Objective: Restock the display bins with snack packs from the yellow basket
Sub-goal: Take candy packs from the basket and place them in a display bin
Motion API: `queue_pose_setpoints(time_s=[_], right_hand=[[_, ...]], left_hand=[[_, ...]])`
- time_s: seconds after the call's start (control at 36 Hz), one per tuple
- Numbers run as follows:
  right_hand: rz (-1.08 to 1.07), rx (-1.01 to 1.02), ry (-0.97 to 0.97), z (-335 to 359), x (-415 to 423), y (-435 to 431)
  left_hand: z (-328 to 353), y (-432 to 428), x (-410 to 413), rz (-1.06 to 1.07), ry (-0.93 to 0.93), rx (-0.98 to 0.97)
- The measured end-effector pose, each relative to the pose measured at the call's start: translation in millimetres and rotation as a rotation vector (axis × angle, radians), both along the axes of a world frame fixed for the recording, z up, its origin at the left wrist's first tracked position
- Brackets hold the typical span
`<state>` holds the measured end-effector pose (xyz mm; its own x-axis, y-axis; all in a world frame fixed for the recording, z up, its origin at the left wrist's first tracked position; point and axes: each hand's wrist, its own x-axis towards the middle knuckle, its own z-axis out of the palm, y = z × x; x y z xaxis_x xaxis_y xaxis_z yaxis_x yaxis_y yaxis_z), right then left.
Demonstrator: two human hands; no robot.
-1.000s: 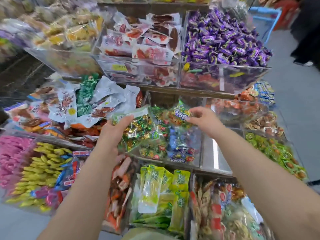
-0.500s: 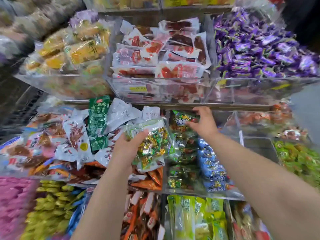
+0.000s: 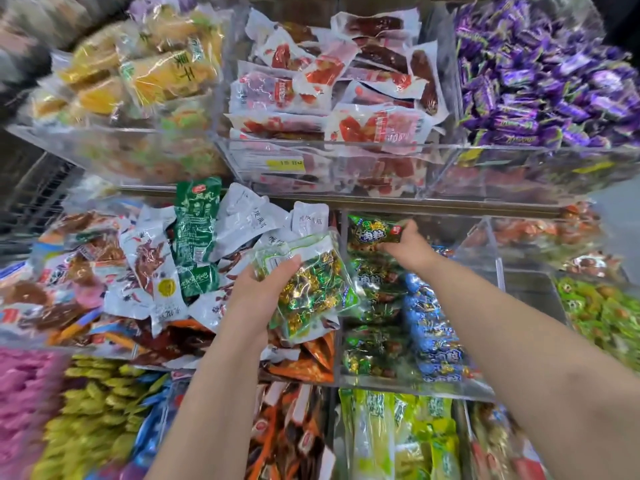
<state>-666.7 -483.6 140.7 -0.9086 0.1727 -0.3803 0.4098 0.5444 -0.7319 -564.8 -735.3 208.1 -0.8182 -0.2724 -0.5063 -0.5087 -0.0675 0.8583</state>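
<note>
Left hand [image 3: 258,294] grips the spare candy bag [image 3: 313,289] aside, so right hand [image 3: 410,250] can pinch a green pack [image 3: 372,233] into the bin [image 3: 497,258], guessing back-filling.

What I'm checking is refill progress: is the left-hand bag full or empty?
Mostly full: the bag in the left hand bulges with wrapped candies.

Clear candy bag [image 3: 313,289] tilts beside the clear bin [image 3: 415,386], whose back holds a green pack [image 3: 372,232].
</note>
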Motion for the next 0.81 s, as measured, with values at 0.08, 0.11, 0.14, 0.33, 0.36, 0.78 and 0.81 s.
queue_pose_setpoints(time_s=[0.08,0.11,0.14,0.33,0.36,0.78,0.81], right_hand=[[-0.035,0.000,-0.058,5,2,-8],[-0.091,-0.021,-0.019,3,4,-10],[-0.169,-0.027,0.047,2,6,-11],[-0.348,-0.091,0.220,-15,34,-15],[-0.314,-0.085,0.210,-16,37,-15],[0.166,-0.454,-0.026,39,95,-29],[0.186,-0.431,-0.022,38,97,-27]], left_hand=[[-1,2,1,0.002,-0.003,0.001],[-1,3,1,0.002,-0.006,0.006],[-1,3,1,0.003,-0.007,0.011],[-2,6,0,0.009,0.004,0.042],[-2,7,0,0.004,0.002,0.050],[1,42,4,-0.058,0.075,-0.026],[0,45,4,-0.062,0.074,-0.031]])
